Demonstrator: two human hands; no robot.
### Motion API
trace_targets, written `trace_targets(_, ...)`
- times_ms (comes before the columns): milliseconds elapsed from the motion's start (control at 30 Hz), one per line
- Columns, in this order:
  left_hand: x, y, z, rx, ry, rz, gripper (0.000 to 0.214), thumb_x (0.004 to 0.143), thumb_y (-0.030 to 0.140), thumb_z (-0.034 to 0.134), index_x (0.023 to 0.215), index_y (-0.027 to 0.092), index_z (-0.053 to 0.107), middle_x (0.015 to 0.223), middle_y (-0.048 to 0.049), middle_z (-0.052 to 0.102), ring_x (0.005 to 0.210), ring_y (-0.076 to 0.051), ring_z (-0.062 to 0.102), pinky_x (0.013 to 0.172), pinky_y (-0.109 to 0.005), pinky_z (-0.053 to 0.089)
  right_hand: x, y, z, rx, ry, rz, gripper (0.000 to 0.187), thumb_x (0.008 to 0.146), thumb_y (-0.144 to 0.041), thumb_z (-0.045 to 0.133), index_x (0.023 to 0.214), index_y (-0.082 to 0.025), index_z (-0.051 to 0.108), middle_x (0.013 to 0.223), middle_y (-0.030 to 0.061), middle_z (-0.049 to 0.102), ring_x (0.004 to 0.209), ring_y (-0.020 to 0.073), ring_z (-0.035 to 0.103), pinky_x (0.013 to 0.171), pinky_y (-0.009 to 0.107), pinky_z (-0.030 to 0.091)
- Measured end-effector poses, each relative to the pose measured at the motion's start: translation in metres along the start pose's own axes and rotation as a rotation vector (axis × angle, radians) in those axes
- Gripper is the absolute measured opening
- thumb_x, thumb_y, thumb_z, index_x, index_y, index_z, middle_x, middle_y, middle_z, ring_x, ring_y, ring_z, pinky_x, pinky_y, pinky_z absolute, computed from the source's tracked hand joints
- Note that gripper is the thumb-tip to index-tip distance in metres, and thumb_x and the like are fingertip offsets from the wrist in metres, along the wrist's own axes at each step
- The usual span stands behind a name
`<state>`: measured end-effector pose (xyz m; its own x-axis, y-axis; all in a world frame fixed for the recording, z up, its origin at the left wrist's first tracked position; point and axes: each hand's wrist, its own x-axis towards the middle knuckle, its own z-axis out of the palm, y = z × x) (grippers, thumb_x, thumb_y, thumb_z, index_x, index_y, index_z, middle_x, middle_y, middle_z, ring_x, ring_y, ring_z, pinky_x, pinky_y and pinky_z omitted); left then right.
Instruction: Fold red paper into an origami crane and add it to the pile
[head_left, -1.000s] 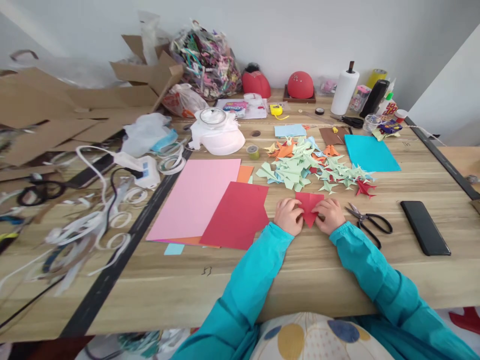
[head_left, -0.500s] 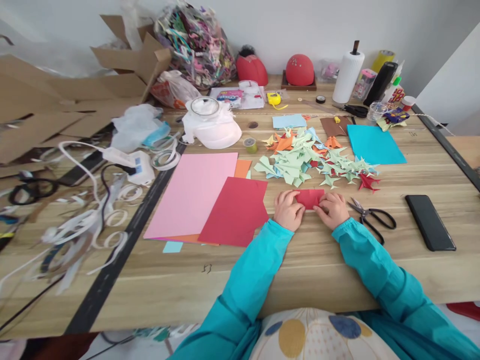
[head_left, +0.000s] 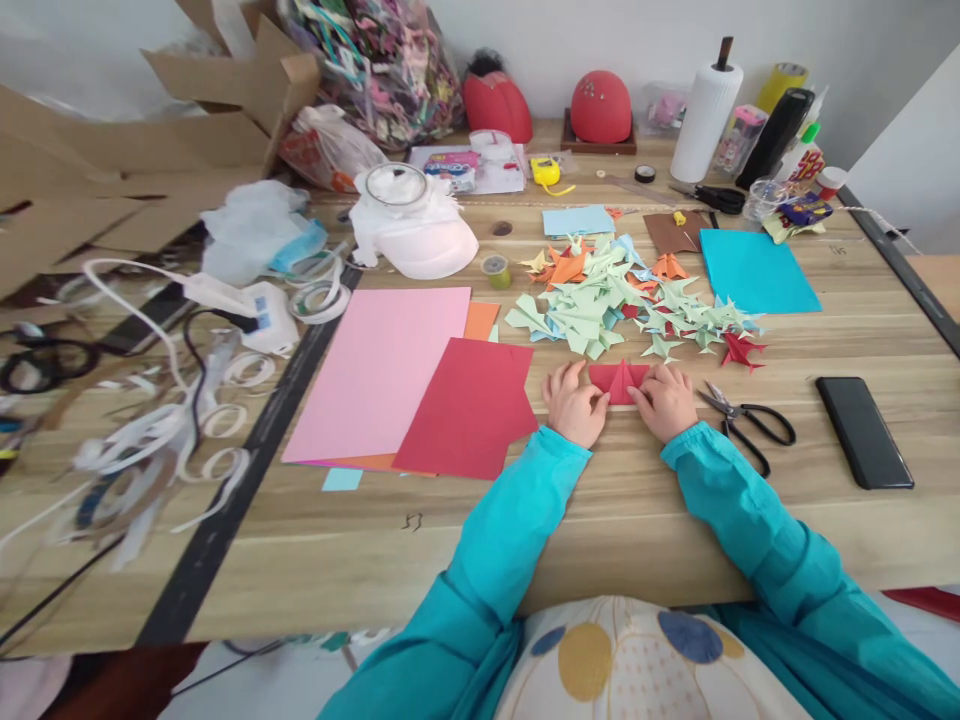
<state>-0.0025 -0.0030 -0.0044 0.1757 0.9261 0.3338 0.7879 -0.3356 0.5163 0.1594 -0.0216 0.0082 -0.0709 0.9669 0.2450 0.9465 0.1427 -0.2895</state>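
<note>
Red folded paper (head_left: 622, 385) is pinched in our left hand (head_left: 576, 408) and right hand (head_left: 666, 402); scissors (head_left: 730, 409) lie right of our grip, pale green folded shapes (head_left: 589, 302) beyond it.

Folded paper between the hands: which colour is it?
The folded paper is red; the head view shows it.

folded paper (head_left: 622, 385): red | sleeves (head_left: 491, 530): turquoise | garment (head_left: 626, 668): cream, blue-mustard spots

We count one left hand (head_left: 576, 408), one right hand (head_left: 666, 400), one folded red paper (head_left: 620, 384), one tape measure (head_left: 545, 172), one upright white roll (head_left: 703, 125), two red domes (head_left: 600, 106).
</note>
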Motion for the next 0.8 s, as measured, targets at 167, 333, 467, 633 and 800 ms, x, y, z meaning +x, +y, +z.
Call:
trace_targets(167,-0.0004,-0.0007,0.0016,0.016,-0.018,0.000,0.013,0.070,0.029,0.061,0.059,0.021,0.061,0.123,-0.0041,0.049,0.116,-0.031,0.036,0.098,-0.056,0.021,-0.0001,-0.0007,0.0009,-0.024,0.007,-0.004,0.031,0.082,-0.039,0.048,0.062,-0.018,0.058,0.084,0.0061,0.055,0.083,0.0207,0.043,0.074,0.035,0.029)
trace_targets(333,-0.0005,-0.0010,0.0020,0.038,-0.023,0.010,0.013,0.070,0.029,0.060,0.060,0.020,0.060,0.123,-0.0049,0.049,0.116,-0.031,0.036,0.098,-0.057,0.021,-0.0001,-0.0019,0.0006,-0.052,0.031,0.001,0.030,0.080,-0.039,0.050,0.061,-0.017,0.057,0.085,0.0077,0.054,0.082,0.0217,0.042,0.072,0.035,0.030)
trace_targets(467,-0.0002,0.0001,0.0014,0.049,-0.024,0.014,0.015,0.071,0.029,0.060,0.059,0.020,0.059,0.122,-0.0059,0.049,0.116,-0.031,0.036,0.098,-0.056,0.020,0.0007,-0.0022,-0.0001,-0.077,0.025,0.011,0.031,0.080,-0.040,0.050,0.060,-0.017,0.057,0.085,0.0081,0.053,0.083,0.0227,0.041,0.071,0.036,0.030)
trace_targets(633,0.0001,0.0021,-0.0003,0.066,-0.022,0.028,0.016,0.070,0.029,0.060,0.058,0.019,0.058,0.121,-0.0073,0.049,0.114,-0.032,0.037,0.097,-0.057,0.022,0.0017,-0.0029,-0.0003,-0.094,0.007,0.019,0.030,0.080,-0.039,0.049,0.061,-0.017,0.058,0.088,0.0095,0.053,0.085,0.0238,0.040,0.072,0.037,0.030)
trace_targets(800,-0.0003,0.0026,-0.0005,0.065,-0.018,0.029,0.016,0.069,0.029,0.060,0.057,0.019,0.057,0.121,-0.0071,0.049,0.114,-0.032,0.037,0.097,-0.057,0.022,0.0014,-0.0053,-0.0017,-0.123,-0.006,0.020,0.029,0.080,-0.038,0.049,0.063,-0.017,0.059,0.089,0.0101,0.052,0.085,0.0243,0.040,0.072,0.037,0.030)
